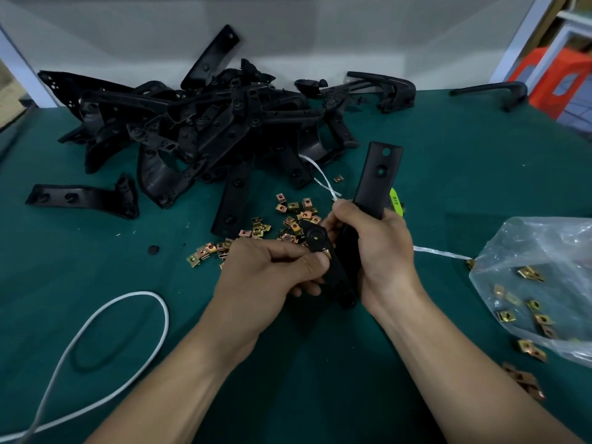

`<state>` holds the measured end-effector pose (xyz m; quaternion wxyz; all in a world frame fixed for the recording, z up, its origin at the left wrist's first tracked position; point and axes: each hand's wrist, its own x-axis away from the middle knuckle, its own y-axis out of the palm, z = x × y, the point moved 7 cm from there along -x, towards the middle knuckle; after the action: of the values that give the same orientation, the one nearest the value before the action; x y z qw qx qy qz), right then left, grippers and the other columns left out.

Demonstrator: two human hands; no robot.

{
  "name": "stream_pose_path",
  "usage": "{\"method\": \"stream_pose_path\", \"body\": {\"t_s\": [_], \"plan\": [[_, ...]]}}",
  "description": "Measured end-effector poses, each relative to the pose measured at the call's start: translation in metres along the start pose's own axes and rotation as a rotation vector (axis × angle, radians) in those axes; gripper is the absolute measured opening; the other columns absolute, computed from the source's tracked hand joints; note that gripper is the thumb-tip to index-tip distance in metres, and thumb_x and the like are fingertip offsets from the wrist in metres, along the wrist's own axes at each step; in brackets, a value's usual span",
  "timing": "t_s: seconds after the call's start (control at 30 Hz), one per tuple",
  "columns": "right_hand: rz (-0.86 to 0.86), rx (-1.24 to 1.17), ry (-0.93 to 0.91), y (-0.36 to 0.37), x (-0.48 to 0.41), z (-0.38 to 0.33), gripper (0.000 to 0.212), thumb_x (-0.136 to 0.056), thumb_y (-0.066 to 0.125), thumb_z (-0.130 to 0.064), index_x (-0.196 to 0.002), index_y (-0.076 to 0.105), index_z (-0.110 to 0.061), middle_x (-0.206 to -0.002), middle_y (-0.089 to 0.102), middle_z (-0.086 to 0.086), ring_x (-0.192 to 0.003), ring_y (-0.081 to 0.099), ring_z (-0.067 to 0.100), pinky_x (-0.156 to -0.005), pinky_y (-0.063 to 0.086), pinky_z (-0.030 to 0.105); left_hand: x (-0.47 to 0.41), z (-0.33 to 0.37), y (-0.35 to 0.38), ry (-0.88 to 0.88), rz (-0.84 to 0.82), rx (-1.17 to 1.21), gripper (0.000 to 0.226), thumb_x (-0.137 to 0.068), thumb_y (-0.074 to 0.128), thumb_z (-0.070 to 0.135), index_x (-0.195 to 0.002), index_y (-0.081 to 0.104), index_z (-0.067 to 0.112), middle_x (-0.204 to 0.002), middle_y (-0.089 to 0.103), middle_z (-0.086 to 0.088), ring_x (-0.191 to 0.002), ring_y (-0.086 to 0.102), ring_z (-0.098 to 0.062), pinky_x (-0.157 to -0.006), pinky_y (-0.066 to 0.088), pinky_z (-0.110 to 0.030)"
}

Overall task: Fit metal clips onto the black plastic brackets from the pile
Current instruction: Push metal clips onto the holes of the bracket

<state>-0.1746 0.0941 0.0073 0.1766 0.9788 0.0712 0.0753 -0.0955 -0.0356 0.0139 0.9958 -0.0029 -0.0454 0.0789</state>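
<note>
Green table (448, 174) | left hand (266, 267) pinches 1 clip (327, 252) | right hand (381, 251) grips 1 bracket (379, 177)

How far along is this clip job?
Early, it seems. Done: nothing plainly finished shows. In hand: the right hand grips one bracket while the left hand pinches a clip onto it. Left: a big pile, plus loose clips and more in a bag.
</note>
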Motion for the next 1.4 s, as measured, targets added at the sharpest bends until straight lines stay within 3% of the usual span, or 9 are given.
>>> {"method": "stream_pose_path", "body": {"t_s": [0.23,0.3,0.37,0.5,0.6,0.77,0.9,1.1,1.4], "plan": [[0.021,-0.24,0.179,0.005,-0.004,0.013,0.038,-0.093,0.066,-0.016,-0.054,0.07,-0.015,-0.062,0.065,0.007,-0.051,0.059,0.017,-0.052,0.052,0.025,-0.008,0.012,-0.016,0.094,0.102,0.058,0.027,-0.091,0.067,0.04,-0.087,0.083,0.018,-0.085,0.079,-0.008,-0.076,0.071,-0.019,-0.066,0.054,-0.023],[0.056,-0.317,0.216,0.002,-0.007,0.015,0.042,-0.092,0.066,-0.013,-0.051,0.07,-0.015,-0.06,0.065,0.005,-0.051,0.06,0.015,-0.053,0.053,0.024,-0.01,0.013,-0.034,0.142,0.218,-0.107,0.011,-0.093,0.071,0.03,-0.09,0.082,0.032,-0.081,0.078,0.002,-0.074,0.069,-0.013,-0.066,0.051,-0.02],[0.099,-0.348,0.216,-0.004,-0.011,0.014,0.041,-0.091,0.068,-0.011,-0.05,0.07,-0.015,-0.061,0.065,0.004,-0.052,0.062,0.016,-0.055,0.054,0.025,-0.009,0.013,-0.046,0.188,0.291,-0.446,0.022,-0.085,0.076,0.028,-0.09,0.077,0.049,-0.072,0.074,0.016,-0.066,0.065,-0.001,-0.063,0.046,-0.01],[0.137,-0.344,0.219,-0.012,-0.015,0.012,0.038,-0.089,0.069,-0.011,-0.051,0.07,-0.015,-0.063,0.066,0.005,-0.053,0.062,0.017,-0.056,0.055,0.027,-0.009,0.005,-0.028,0.181,0.157,-0.886,0.019,-0.072,0.078,0.049,-0.09,0.072,0.051,-0.077,0.066,0.022,-0.079,0.06,-0.002,-0.07,0.046,-0.015],[0.135,-0.338,0.229,-0.012,-0.015,0.013,0.04,-0.09,0.069,-0.011,-0.05,0.07,-0.015,-0.062,0.066,0.005,-0.052,0.062,0.016,-0.054,0.055,0.026,-0.01,0.002,-0.019,0.206,0.108,-0.951,0.014,-0.074,0.082,0.043,-0.085,0.074,0.041,-0.078,0.06,0.026,-0.083,0.054,-0.003,-0.077,0.049,-0.034],[0.137,-0.336,0.233,-0.013,-0.014,0.014,0.042,-0.09,0.068,-0.009,-0.048,0.07,-0.014,-0.061,0.065,0.006,-0.05,0.062,0.016,-0.052,0.054,0.026,-0.007,0.004,-0.014,0.377,0.137,-1.015,0.007,-0.09,0.073,0.027,-0.088,0.074,0.034,-0.074,0.053,0.027,-0.078,0.049,-0.005,-0.072,0.049,-0.034],[0.125,-0.359,0.235,-0.012,-0.015,0.013,0.044,-0.091,0.067,-0.009,-0.047,0.069,-0.014,-0.059,0.065,0.006,-0.049,0.062,0.016,-0.051,0.054,0.026,-0.004,0.006,-0.021,0.322,0.261,-0.771,0.01,-0.096,0.065,0.029,-0.088,0.07,0.034,-0.069,0.07,0.017,-0.063,0.064,-0.008,-0.057,0.046,-0.022],[0.129,-0.332,0.253,-0.011,-0.016,0.015,0.042,-0.091,0.067,-0.012,-0.049,0.068,-0.013,-0.058,0.064,0.006,-0.048,0.059,0.017,-0.05,0.053,0.026,-0.008,-0.017,0.003,-0.057,0.002,-0.039,0.02,-0.095,0.062,-0.002,-0.089,0.078,0.009,-0.08,0.078,-0.009,-0.073,0.077,-0.022,-0.06,0.058,-0.021],[0.135,-0.343,0.239,-0.012,-0.017,0.012,0.025,-0.091,0.067,-0.011,-0.066,0.062,-0.008,-0.06,0.062,0.006,-0.049,0.058,0.017,-0.052,0.052,0.026,-0.005,-0.022,0.008,-0.144,-0.049,0.135,0.017,-0.092,0.065,-0.004,-0.099,0.078,0.005,-0.089,0.078,-0.015,-0.078,0.075,-0.021,-0.066,0.059,-0.023]]}}
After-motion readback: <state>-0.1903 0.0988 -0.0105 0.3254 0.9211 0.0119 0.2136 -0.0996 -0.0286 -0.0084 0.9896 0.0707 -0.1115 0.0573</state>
